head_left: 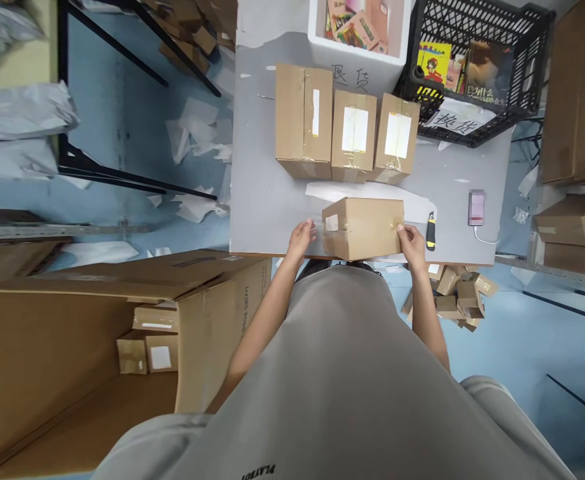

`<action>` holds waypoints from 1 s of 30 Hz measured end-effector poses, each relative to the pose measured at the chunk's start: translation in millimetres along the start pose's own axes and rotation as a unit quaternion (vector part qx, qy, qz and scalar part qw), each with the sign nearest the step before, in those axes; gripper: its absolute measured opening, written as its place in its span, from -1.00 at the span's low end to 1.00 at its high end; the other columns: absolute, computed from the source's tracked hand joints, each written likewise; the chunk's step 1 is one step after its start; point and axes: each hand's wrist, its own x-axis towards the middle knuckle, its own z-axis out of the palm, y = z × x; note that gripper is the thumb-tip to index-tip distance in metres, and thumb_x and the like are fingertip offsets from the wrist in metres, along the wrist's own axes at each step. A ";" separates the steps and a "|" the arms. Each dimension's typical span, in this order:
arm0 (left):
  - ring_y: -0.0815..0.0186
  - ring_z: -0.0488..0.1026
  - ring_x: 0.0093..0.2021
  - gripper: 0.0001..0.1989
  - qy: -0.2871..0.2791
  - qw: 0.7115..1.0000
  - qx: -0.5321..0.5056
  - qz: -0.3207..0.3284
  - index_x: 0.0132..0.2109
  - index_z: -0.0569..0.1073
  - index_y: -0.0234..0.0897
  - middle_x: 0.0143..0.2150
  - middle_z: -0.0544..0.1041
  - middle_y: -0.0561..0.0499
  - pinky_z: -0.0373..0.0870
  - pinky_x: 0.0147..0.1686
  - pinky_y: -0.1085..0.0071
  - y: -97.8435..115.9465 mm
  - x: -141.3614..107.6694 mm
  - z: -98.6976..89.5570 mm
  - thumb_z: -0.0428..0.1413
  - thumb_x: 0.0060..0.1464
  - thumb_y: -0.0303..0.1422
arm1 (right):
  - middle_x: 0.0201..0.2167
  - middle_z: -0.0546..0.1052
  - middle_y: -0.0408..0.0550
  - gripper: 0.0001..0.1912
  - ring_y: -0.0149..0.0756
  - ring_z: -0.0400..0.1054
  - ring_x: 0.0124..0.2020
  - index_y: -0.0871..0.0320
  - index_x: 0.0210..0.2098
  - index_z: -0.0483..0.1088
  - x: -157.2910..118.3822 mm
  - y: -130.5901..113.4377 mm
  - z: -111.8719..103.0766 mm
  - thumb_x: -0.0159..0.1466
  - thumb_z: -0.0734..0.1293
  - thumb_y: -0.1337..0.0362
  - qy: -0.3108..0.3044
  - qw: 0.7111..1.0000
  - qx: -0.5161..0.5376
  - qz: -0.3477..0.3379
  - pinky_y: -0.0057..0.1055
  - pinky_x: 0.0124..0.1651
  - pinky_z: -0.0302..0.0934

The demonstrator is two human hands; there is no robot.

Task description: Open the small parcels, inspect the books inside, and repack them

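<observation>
A cardboard box (375, 227) lies near the front edge of the table, with a small white label on its left end. My right hand (411, 243) grips its right end, thumb and fingers at the edge. To the left of the box, a small gap away, my left hand (302, 238) has loosely bent fingers and holds nothing. Right of my right hand lies a yellow and black utility knife (431, 231). Behind the box, a strip of white paper (372, 193) lies on the grey table (252, 200).
Three taped cartons (304, 120) stand behind the box. Farther back are a white bin (357, 53) and a black crate (472, 127) with books. A phone (477, 208) on a cable lies at right. A large open carton (222, 320) stands at lower left.
</observation>
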 end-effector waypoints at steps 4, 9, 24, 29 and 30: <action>0.06 0.69 0.18 -0.64 -0.029 0.999 0.027 -0.036 -0.03 0.58 -0.25 0.18 0.72 -0.32 0.60 0.22 0.13 -10.0 11.5 22.2 0.20 0.42 -0.01 | 0.22 0.68 0.33 -0.24 0.20 0.54 0.31 0.14 0.09 0.59 -7.3 -4.5 -36.0 0.31 0.42 -0.41 0.119 0.992 -0.034 -0.039 0.20 0.42 0.44; 0.01 0.71 0.14 -0.62 -0.101 0.995 0.008 -0.024 -0.10 0.64 -0.24 0.03 0.79 -0.21 0.62 0.21 0.11 -10.6 6.8 51.1 0.27 0.32 0.02 | 0.27 0.69 0.26 -0.31 0.15 0.53 0.37 0.10 0.16 0.64 -21.9 -27.9 -47.5 0.42 0.41 -0.35 0.071 0.994 -0.021 -0.077 0.17 0.50 0.38; -0.02 0.70 0.18 -0.60 0.003 0.993 0.065 0.094 0.08 0.68 -0.27 0.15 0.76 -0.21 0.62 0.33 0.02 9.4 -2.4 -21.9 0.41 0.11 -0.26 | 0.15 0.75 0.27 -0.25 0.17 0.64 0.25 0.08 -0.03 0.59 2.2 1.8 22.3 0.18 0.51 -0.45 -0.047 0.997 0.069 -0.003 0.19 0.45 0.46; -0.03 0.71 0.15 -0.63 0.035 0.993 0.077 0.083 0.06 0.68 -0.26 0.14 0.76 -0.20 0.62 0.32 -0.01 11.3 3.8 -39.2 0.37 0.09 -0.32 | 0.09 0.75 0.26 -0.26 0.16 0.65 0.20 0.05 -0.10 0.55 8.4 15.7 54.5 0.15 0.48 -0.47 -0.076 0.996 0.039 0.041 0.15 0.37 0.51; -0.03 0.71 0.15 -0.64 0.035 0.993 0.077 0.081 0.05 0.68 -0.26 0.12 0.76 -0.20 0.62 0.33 0.00 11.7 5.8 -40.1 0.37 0.09 -0.31 | 0.10 0.75 0.27 -0.25 0.16 0.64 0.20 0.06 -0.09 0.56 9.8 16.7 56.1 0.15 0.47 -0.48 -0.077 0.996 0.031 0.043 0.13 0.36 0.51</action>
